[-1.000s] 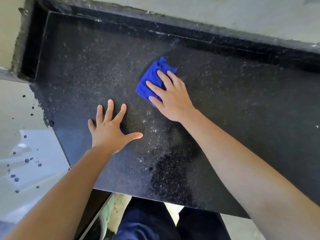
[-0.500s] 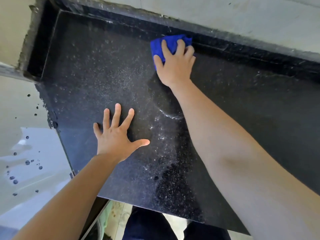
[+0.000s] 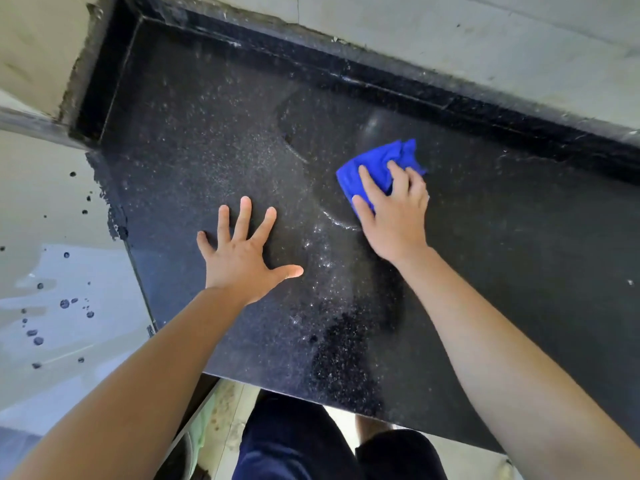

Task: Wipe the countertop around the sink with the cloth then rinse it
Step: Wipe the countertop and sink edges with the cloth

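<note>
A bunched blue cloth [image 3: 374, 164] lies on the black speckled countertop [image 3: 194, 140], right of its middle. My right hand [image 3: 394, 213] presses down on the cloth with straight, spread fingers, covering its near half. My left hand [image 3: 242, 251] rests flat on the counter to the left of it, fingers splayed, holding nothing. Curved wet wipe marks and water beads show on the stone between and beyond the two hands. No sink is in view.
A raised black ledge [image 3: 433, 91] runs along the back under a pale wall [image 3: 485, 36]. At the left, a pale surface [image 3: 52, 271] with dark spots adjoins the counter's edge. The counter's front edge [image 3: 346, 403] is close to my legs.
My right hand slid the cloth from the middle up to the back ledge, then back toward me and rightward. My left hand stayed flat in place.
</note>
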A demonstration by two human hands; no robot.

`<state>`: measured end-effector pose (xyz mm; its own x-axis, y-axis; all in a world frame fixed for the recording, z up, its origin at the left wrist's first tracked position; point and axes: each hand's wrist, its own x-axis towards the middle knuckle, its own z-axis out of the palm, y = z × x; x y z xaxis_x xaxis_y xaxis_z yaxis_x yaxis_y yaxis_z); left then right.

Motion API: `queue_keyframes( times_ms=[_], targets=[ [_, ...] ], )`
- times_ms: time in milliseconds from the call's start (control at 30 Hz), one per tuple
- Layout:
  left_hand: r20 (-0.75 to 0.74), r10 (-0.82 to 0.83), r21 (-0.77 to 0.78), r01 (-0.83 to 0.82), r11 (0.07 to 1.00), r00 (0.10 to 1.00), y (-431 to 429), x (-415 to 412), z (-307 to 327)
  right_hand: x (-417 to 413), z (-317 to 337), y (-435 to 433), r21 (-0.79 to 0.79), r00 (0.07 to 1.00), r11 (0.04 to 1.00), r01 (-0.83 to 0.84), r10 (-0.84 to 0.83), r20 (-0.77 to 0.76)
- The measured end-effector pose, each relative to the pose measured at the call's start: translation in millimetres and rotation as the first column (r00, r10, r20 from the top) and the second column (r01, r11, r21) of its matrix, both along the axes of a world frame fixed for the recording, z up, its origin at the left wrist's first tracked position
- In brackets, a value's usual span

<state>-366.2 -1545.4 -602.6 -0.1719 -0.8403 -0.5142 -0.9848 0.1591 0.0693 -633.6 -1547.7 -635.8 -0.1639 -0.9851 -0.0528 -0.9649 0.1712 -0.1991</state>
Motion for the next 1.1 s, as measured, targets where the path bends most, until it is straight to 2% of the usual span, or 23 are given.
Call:
queue_keyframes(
  times_ms=[100,167,233,333,400,500,600,700,767,900,1000,1100],
  targets=[
    [-0.011,0.003,-0.011,-0.003,1.0,1.0,1.1,-0.5,1.0,52.5,7.0,88.3,0.013,0.951,0.952,-0.306,0.305,0.05],
    [-0.023,0.001,-0.013,-0.001,1.0,1.0,0.3,0.1,1.0,52.5,13.1,133.8,0.059,0.924,0.924,-0.377,0.372,0.082],
    [-0.032,0.003,0.0,-0.003,1.0,0.999,0.2,-0.1,1.4,32.7,18.9,151.8,0.103,0.876,0.871,-0.481,0.474,0.088],
    [-0.034,-0.002,0.0,0.002,1.0,0.999,1.1,0.9,0.3,3.8,24.4,129.8,0.18,0.793,0.773,-0.608,0.604,0.086],
    [-0.036,-0.006,-0.002,0.006,1.0,0.999,-0.2,-0.1,0.6,-3.0,24.0,90.1,0.197,0.848,0.826,-0.528,0.527,0.06],
    [-0.049,-0.007,0.003,0.007,1.0,0.999,0.8,0.5,-0.1,-0.4,19.3,12.7,0.201,0.955,0.936,-0.289,0.295,0.0],
    [-0.042,-0.013,-0.007,0.013,1.0,0.999,0.0,0.8,-2.4,20.7,24.2,-63.9,0.244,0.974,0.944,-0.221,0.225,0.011],
    [-0.038,-0.014,-0.016,0.013,1.0,0.999,-0.3,0.9,-4.3,50.2,25.5,-89.8,0.264,0.982,0.946,-0.188,0.19,0.021],
    [-0.038,-0.019,-0.018,0.018,1.0,0.999,0.0,1.0,-4.5,53.8,20.1,-66.6,0.189,0.968,0.95,-0.248,0.25,0.012],
    [-0.045,-0.011,-0.005,0.011,1.0,0.999,1.3,1.3,-3.5,33.4,15.3,43.0,0.075,0.915,0.913,-0.401,0.395,0.079],
    [-0.048,-0.01,0.005,0.011,1.0,0.999,0.0,0.6,-2.2,13.2,24.8,122.5,0.137,0.912,0.902,-0.409,0.398,0.102],
    [-0.051,-0.007,0.019,0.008,1.0,0.999,-0.8,0.7,-0.8,2.3,25.1,127.6,0.216,0.895,0.868,-0.446,0.434,0.103]
  ],
)
